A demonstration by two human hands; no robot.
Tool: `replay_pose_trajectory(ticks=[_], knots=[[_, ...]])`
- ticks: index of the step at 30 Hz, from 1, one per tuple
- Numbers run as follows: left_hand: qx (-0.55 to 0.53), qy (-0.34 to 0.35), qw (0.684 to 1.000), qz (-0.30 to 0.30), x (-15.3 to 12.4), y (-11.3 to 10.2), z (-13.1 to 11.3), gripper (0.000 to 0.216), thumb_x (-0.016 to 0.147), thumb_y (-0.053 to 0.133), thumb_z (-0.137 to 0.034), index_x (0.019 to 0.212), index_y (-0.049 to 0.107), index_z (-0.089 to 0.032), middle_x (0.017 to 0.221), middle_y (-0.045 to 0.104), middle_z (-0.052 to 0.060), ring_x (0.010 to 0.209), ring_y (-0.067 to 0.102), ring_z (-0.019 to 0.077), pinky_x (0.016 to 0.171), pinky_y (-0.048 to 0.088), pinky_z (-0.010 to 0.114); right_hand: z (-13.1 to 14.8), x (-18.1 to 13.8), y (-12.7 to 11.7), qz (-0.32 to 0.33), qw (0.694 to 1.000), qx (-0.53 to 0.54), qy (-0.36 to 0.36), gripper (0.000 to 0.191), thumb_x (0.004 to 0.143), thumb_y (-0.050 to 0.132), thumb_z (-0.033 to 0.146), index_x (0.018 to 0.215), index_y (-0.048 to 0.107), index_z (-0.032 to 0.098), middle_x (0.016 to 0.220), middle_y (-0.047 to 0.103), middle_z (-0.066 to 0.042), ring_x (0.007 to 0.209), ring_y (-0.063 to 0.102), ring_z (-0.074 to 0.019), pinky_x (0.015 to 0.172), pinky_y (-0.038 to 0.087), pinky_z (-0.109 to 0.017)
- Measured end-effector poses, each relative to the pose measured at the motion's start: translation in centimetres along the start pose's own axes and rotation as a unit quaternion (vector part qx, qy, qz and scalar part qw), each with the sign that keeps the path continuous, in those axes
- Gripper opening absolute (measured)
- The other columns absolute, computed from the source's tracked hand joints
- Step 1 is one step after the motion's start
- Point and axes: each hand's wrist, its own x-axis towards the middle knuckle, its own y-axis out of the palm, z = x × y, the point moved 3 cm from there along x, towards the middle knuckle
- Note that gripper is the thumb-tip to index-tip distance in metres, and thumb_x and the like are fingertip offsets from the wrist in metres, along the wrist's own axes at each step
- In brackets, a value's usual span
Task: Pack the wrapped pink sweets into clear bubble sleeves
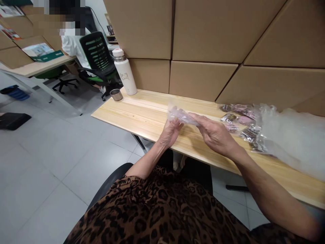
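Above the front part of the wooden table, both my hands grip a small clear plastic bag (181, 115) that has something pale and purplish in it; what exactly, I cannot make out. My left hand (171, 131) pinches its left side with the thumb on top. From the right, my right hand (212, 133) closes on the other end, fingers stretched along it. To the right of that hand lie several small clear packets (245, 118) with pink and dark brown contents. They spill beside the mouth of a large translucent plastic bag (291, 135).
A white bottle (126, 73) and a small metal cup (116, 95) stand at the left end of the table (142, 113). Stacked cardboard boxes (203, 37) wall off the back. Beyond, a person in white (73, 44) sits by a black-green chair (98, 51) at another desk.
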Motion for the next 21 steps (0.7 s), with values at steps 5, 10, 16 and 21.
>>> replay_pose_trajectory(ticks=[5,10,16,21], knots=[[0.011,0.027,0.995,0.091,-0.1,0.4,-0.3,0.093,0.052,0.105,-0.055,0.137,0.07,-0.037,0.154,0.066,0.005,0.156,0.05,0.031,0.115,0.05,0.039,1.3,-0.3,-0.8,0.007,0.999,0.042,0.011,0.05,0.105,0.046,0.025,0.15,0.066,0.026,0.15,0.068,-0.005,0.14,0.065,-0.0265,0.123,0.051,-0.05],[-0.015,0.04,0.992,0.12,-0.5,1.1,-1.3,0.108,0.036,0.11,-0.041,0.135,0.07,-0.037,0.158,0.063,0.005,0.155,0.052,0.0349,0.114,0.054,0.042,2.1,-0.5,0.0,0.058,0.986,0.152,0.032,0.044,0.104,0.053,0.034,0.143,0.072,0.025,0.139,0.074,-0.007,0.13,0.071,-0.0268,0.117,0.055,-0.047],[0.016,-0.039,0.994,0.1,-0.6,1.5,-1.5,0.074,0.058,0.104,-0.03,0.126,0.073,-0.023,0.139,0.075,0.01,0.148,0.059,0.0345,0.116,0.054,0.042,-1.0,0.4,0.7,0.08,0.903,0.373,0.198,0.043,0.084,0.083,0.055,0.111,0.083,0.022,0.099,0.08,-0.006,0.082,0.073,-0.0195,0.076,0.06,-0.032],[0.048,-0.01,0.996,0.075,0.0,1.6,-0.8,0.035,0.075,0.093,-0.03,0.104,0.077,-0.019,0.106,0.083,0.007,0.123,0.074,0.0296,0.112,0.056,0.041,-2.2,0.6,1.7,0.002,0.845,0.465,0.263,0.044,0.065,0.098,0.046,0.098,0.081,0.022,0.094,0.08,-0.004,0.082,0.072,-0.0174,0.079,0.059,-0.032]])
